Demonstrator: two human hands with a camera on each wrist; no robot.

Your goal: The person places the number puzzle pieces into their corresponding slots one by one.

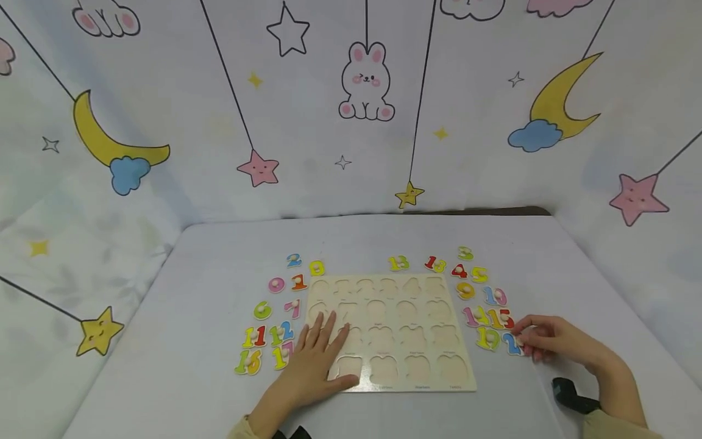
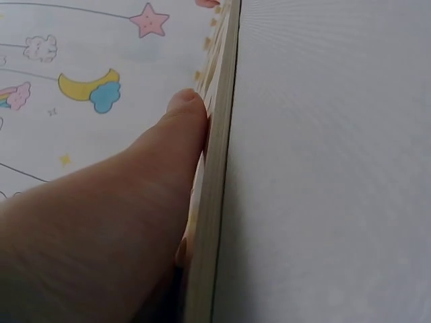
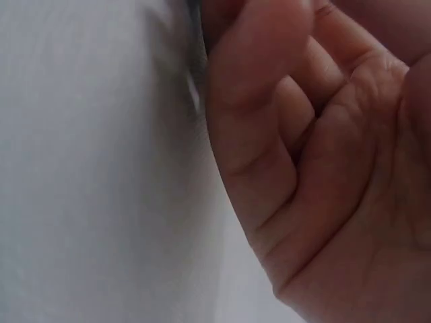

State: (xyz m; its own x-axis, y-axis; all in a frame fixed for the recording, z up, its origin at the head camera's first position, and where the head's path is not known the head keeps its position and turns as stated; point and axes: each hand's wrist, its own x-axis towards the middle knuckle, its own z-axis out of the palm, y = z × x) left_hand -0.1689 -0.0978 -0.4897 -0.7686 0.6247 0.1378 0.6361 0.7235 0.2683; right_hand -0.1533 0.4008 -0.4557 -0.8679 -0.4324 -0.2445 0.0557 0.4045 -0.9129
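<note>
My left hand (image 1: 315, 363) lies with fingers spread on the left part of a pale wooden number puzzle board (image 1: 370, 384), whose recesses show no pieces in them. In the left wrist view the thumb (image 2: 182, 128) rests along the board's edge. To the right of the board, my right hand (image 1: 554, 341) has curled fingers pinching a number puzzle piece (image 1: 511, 343). A blue 2 shows on it; the fingers cover its right side. The right wrist view shows curled fingers (image 3: 249, 134) close to the white tabletop, with the piece mostly hidden.
Coloured number pieces lie left of the board, among them a green-and-orange 16 (image 1: 248, 362), and behind it, such as a 13 (image 1: 398, 263). More lie at the right, including a 19 (image 1: 488, 339) beside the right hand. A patterned white cloth (image 1: 307, 122) hangs behind the table.
</note>
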